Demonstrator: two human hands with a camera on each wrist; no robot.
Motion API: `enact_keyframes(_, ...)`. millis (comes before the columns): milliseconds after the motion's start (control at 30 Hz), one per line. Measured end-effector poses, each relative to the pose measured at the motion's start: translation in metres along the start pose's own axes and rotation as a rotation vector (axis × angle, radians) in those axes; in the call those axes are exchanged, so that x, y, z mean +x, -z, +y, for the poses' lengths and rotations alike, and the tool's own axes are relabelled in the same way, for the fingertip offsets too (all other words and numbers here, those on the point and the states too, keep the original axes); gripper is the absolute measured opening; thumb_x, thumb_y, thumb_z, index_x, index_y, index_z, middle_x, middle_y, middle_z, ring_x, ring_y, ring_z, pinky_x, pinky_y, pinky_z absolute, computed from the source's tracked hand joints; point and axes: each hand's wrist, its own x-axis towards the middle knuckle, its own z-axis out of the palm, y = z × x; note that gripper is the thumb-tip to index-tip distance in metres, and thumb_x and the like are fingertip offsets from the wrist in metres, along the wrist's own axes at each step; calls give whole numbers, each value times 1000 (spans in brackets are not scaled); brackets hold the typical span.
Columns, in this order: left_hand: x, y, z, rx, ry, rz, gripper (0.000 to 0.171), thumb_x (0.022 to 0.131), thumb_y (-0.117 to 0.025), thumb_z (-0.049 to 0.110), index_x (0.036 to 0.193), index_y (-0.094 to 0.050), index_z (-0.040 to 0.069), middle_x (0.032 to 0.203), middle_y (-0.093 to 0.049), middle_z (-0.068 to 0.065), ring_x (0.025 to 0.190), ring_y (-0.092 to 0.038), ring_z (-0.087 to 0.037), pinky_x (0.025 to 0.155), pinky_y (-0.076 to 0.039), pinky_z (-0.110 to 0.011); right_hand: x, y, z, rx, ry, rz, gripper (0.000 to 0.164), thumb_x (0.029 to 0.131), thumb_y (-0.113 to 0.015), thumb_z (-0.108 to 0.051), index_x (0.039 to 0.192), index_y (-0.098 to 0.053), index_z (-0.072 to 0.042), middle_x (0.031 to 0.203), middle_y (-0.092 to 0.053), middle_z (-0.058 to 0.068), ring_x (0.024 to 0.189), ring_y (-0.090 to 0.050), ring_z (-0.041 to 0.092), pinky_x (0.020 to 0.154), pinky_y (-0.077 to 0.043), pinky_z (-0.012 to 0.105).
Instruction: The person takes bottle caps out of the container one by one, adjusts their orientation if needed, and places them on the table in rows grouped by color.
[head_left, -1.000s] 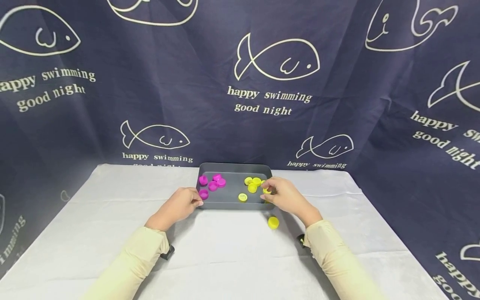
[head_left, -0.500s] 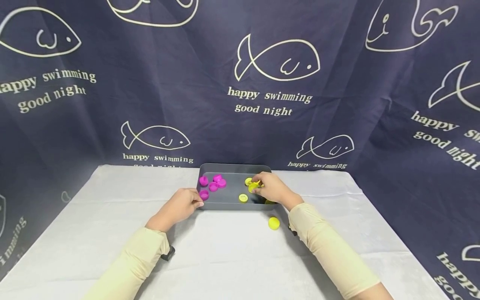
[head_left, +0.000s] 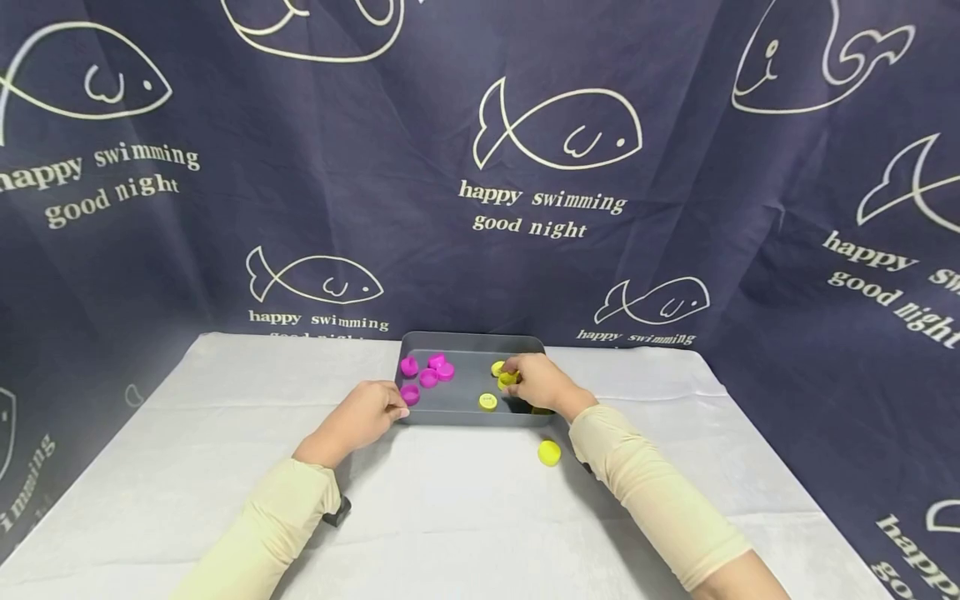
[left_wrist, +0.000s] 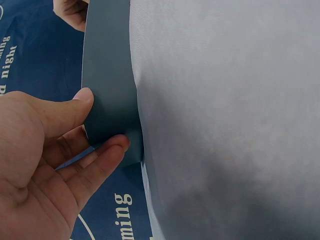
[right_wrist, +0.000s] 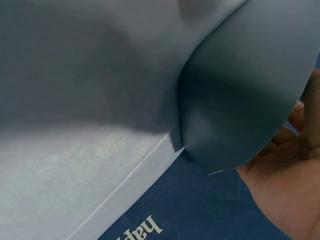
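Note:
A dark grey tray [head_left: 461,408] stands at the back of the table, with magenta bottle caps [head_left: 428,378] in its left part and yellow bottle caps [head_left: 487,402] toward its right. My left hand [head_left: 366,414] holds the tray's near left corner; in the left wrist view the thumb [left_wrist: 84,96] lies on the rim and fingers touch the outer wall. My right hand [head_left: 543,382] reaches over the tray's right side, thumb and forefinger around a yellow cap [head_left: 507,380]. Part of the yellow group is hidden beneath that hand. In the right wrist view the tray wall hides its fingertips.
One yellow cap [head_left: 550,452] lies on the white tablecloth [head_left: 450,517] in front of the tray's right end. A dark blue curtain [head_left: 420,200] printed with fish hangs right behind the table and along both sides.
My right hand has moved left from the tray's right edge onto the yellow group and stays there. The left hand keeps its hold on the corner. The head view has tilted slightly.

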Motion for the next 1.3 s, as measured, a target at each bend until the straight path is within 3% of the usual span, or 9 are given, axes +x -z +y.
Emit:
enact_keyframes(267,-1,-1,-1,3,5,-3,4,86,-76,6,83,-77,5,78,-66,5,77,-66,-14,76,-57,-31,1,-4,0,-78,52,13,23,85,-79,-12,106,-75,-1,94,-71,6,92,-61,21,86,-54,37)
enact_keyframes(700,-1,0,0,-17,35,-10,4,86,-76,6,83,-77,5,77,-64,6,77,-65,-13,76,-57,-32,1,-1,-4,-26,-79,-68,25,86,-78,-13,109,-73,-4,98,-72,4,96,-66,20,88,-55,38)
enact_keyframes(1033,-2,0,0,-18,18,-4,4,86,-76,4,82,-77,5,76,-64,6,76,-64,-12,75,-57,-31,1,-5,-1,-89,-8,-54,26,85,-79,-14,108,-72,-4,96,-71,2,96,-65,20,88,-54,38)
enact_keyframes(1300,-1,0,0,-17,25,-3,4,86,-75,5,83,-77,5,77,-65,6,76,-65,-12,75,-57,-30,-7,0,0,-29,32,-8,25,83,-78,-11,108,-73,-6,98,-69,2,89,-62,18,84,-53,39)
